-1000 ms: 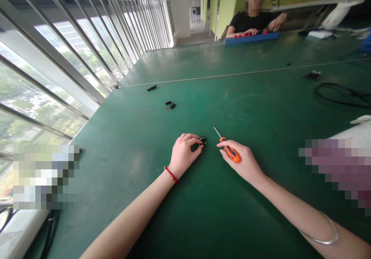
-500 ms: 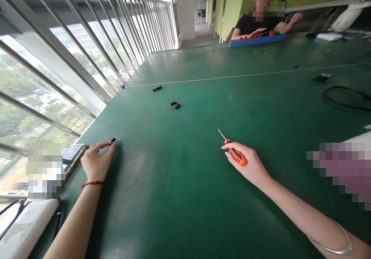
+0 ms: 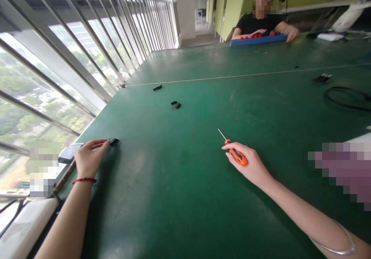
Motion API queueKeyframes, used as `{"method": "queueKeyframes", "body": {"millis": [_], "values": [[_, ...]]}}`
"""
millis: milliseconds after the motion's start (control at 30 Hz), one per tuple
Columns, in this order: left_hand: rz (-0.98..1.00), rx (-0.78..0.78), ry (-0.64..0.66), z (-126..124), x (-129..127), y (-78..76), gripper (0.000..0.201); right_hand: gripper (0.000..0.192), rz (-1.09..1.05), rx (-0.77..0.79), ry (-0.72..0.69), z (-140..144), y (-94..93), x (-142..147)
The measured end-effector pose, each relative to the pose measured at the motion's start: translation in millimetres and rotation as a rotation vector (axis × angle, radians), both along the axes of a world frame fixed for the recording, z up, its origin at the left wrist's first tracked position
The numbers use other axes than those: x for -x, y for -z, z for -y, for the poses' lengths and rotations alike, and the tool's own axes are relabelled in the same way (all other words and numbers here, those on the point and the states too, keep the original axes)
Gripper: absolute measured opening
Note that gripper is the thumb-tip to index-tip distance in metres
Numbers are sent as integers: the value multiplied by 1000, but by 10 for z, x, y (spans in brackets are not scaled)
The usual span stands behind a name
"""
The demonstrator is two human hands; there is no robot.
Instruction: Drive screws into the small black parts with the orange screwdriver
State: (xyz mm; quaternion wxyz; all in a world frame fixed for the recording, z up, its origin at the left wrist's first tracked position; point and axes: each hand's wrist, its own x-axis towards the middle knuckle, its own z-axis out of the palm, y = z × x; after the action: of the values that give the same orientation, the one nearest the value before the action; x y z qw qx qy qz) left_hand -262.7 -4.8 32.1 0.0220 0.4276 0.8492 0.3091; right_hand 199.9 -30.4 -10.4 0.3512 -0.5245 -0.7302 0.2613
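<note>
Black, the piece (image 3: 114, 142) was at the right side of my left grip (image 3: 89, 156), whether pinched or freed I couldn't make out, and well apart from my right grip (image 3: 251, 161), which held the screwdriver (image 3: 240, 157), tip slanting forward-left.

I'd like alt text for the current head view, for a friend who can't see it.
A person's right hand holds an orange and black screwdriver at a green table while the left hand pinches a small black piece. Farther back lie other small black parts, and another person sits behind a blue tray.
</note>
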Motion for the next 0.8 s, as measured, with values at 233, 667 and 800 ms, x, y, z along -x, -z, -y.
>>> {"method": "queueKeyframes", "body": {"millis": [233, 667, 800], "values": [[57, -2, 25, -27, -9, 29, 26, 16, 3, -9, 0, 2, -15, 11], [29, -36, -2, -29, -37, 37, 22, 16, 22, -34, 1, -5, -9, 14], [16, -19, 11, -33, -21, 48, 25, 16, 27, -35, -4, -4, -4, 9]]}}
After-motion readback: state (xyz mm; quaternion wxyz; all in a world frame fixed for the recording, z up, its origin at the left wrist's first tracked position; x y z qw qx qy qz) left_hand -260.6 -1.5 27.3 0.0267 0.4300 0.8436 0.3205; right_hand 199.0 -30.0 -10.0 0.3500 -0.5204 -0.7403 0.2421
